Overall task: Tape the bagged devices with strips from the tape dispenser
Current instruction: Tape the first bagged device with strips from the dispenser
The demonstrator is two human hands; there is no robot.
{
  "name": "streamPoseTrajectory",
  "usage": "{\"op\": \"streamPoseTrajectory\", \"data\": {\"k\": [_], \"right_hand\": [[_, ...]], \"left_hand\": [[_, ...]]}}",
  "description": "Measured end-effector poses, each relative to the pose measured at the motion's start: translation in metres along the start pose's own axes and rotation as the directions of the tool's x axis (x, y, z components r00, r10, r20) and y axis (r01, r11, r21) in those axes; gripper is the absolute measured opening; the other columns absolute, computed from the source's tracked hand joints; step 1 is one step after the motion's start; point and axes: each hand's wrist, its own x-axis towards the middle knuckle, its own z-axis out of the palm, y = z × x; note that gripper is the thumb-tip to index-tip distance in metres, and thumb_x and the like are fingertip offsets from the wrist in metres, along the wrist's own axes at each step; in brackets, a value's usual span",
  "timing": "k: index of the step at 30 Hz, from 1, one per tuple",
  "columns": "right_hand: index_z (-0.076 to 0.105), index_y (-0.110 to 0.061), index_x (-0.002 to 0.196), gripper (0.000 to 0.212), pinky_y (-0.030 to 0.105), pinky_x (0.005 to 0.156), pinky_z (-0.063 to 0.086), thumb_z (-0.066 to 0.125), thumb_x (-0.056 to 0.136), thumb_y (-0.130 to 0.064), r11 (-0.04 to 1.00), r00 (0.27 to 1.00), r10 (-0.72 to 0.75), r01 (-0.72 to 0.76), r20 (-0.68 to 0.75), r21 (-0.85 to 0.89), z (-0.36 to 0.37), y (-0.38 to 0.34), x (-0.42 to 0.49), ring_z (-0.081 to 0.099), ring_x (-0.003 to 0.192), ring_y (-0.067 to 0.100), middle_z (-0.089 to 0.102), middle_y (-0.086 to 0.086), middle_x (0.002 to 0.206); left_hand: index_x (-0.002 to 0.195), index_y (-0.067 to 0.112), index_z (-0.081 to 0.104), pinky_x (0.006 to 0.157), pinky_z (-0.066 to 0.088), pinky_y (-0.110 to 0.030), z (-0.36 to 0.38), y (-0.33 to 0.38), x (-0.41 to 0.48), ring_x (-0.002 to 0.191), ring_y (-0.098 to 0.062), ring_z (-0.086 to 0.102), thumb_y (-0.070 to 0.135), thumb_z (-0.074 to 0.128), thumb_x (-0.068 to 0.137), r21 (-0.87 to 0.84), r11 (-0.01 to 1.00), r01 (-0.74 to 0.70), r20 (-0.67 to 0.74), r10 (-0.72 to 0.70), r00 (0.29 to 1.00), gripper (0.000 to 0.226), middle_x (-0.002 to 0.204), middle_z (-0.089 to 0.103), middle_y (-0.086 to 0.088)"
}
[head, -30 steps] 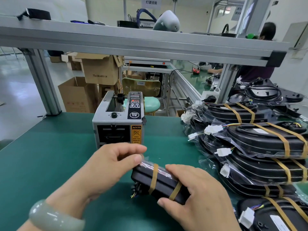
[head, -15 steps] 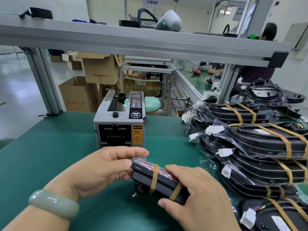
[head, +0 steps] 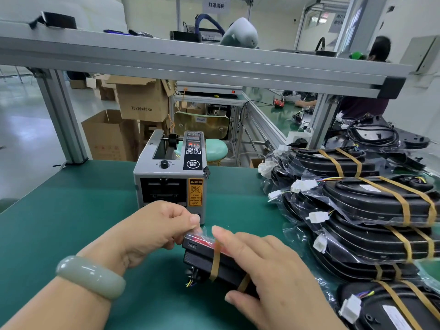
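Note:
A small black bagged device [head: 209,260] with two brown tape strips round it lies on the green mat, just in front of the grey tape dispenser [head: 170,177]. My left hand [head: 152,232] pinches the clear bag at the device's left end with curled fingers. My right hand [head: 269,267] lies over the device's right part, fingers stretched along its top and thumb at its near edge. The dispenser's outlet slot shows no strip that I can make out.
A stack of large black bagged devices [head: 371,210] bound with brown tape fills the right side of the green mat [head: 71,210]. An aluminium frame post [head: 62,117] stands at the back left. Cardboard boxes [head: 140,101] sit beyond the bench. A person works at the far right.
My left hand has shifted to pinch the bag at the device's left end. My right hand's fingers have slid left along the device's top.

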Motion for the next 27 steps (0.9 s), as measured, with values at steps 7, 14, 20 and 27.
{"op": "streamPoseTrajectory", "data": {"k": [7,14,20,27], "right_hand": [[-0.015,-0.065,0.127,0.09,0.03,0.091,0.036,0.06,0.083,-0.043,0.998,0.988,-0.05,0.043,0.146,0.053,0.001,-0.005,0.006,0.026,0.099,0.015,0.04,-0.015,0.124],[-0.012,-0.063,0.126,0.085,0.02,0.091,0.031,0.056,0.079,-0.045,0.992,0.997,-0.014,0.005,0.072,0.122,0.01,-0.001,0.004,0.034,0.11,0.007,0.04,-0.023,0.118],[-0.01,-0.069,0.126,0.086,0.022,0.083,0.033,0.058,0.078,-0.044,0.989,0.998,0.01,-0.02,0.068,0.144,0.011,-0.005,0.002,0.044,0.111,0.007,0.037,-0.022,0.12],[-0.011,-0.069,0.125,0.087,0.024,0.09,0.037,0.058,0.078,-0.044,0.99,0.998,0.002,-0.01,0.057,0.141,0.013,-0.005,0.001,0.044,0.113,0.009,0.036,-0.022,0.122]], "left_hand": [[0.07,0.009,0.068,0.05,0.035,-0.021,0.011,0.0,-0.001,0.056,-0.013,0.044,0.026,0.07,0.085,-0.001,0.999,0.05,-0.087,-0.05,0.995,0.022,0.066,0.063,-0.001],[0.078,0.011,0.063,0.034,0.038,-0.012,-0.008,-0.015,0.011,0.035,-0.002,0.048,0.016,0.065,0.09,-0.604,0.793,0.083,-0.391,-0.385,0.836,0.013,0.05,0.061,0.003],[0.075,0.009,0.061,0.033,0.036,-0.009,-0.01,-0.01,0.021,0.03,-0.001,0.047,0.012,0.057,0.094,-0.71,0.703,0.033,-0.39,-0.432,0.814,0.019,0.043,0.057,0.004],[0.073,0.009,0.06,0.033,0.036,-0.008,-0.011,-0.004,0.03,0.03,0.0,0.047,0.014,0.056,0.094,-0.714,0.699,0.027,-0.398,-0.437,0.806,0.023,0.046,0.056,0.003]]}}
